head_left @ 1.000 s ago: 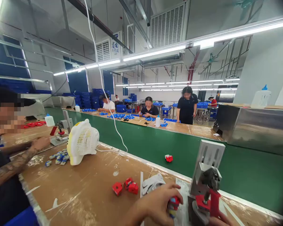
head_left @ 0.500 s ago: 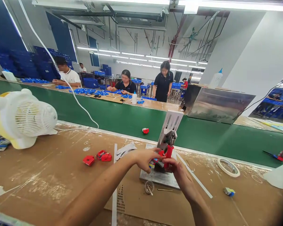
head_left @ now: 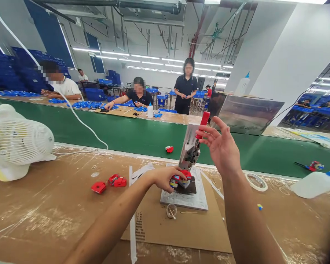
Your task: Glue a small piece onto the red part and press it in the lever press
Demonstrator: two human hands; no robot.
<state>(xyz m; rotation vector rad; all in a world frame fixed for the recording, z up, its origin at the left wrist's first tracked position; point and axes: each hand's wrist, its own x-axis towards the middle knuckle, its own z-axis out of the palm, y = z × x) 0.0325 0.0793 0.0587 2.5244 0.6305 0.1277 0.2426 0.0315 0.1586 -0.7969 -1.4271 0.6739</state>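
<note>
My left hand (head_left: 167,178) is closed around a small red plastic piece (head_left: 186,175) with blue and yellow markings. The piece rests on a dark pad on the metal base of a hand toggle press (head_left: 191,152), under its plunger. The press's red lever handle (head_left: 205,119) points up. Raised beside it, my right hand (head_left: 222,146) has its fingers stretched out and apart, the fingertips at the handle without wrapping round it.
Red pieces (head_left: 114,182) lie left of the press near white strips (head_left: 143,171). A small cup (head_left: 171,211) with a swab stands in front. To the right are a tape roll (head_left: 256,182) and a bottle (head_left: 313,183). A fan (head_left: 19,141) stands left. Co-workers sit and stand beyond the green belt (head_left: 132,135).
The red lever has swung from down to up, and my right hand has risen with it, its fingers opening. My left hand stays at the red piece on the base. The view has shifted slightly.
</note>
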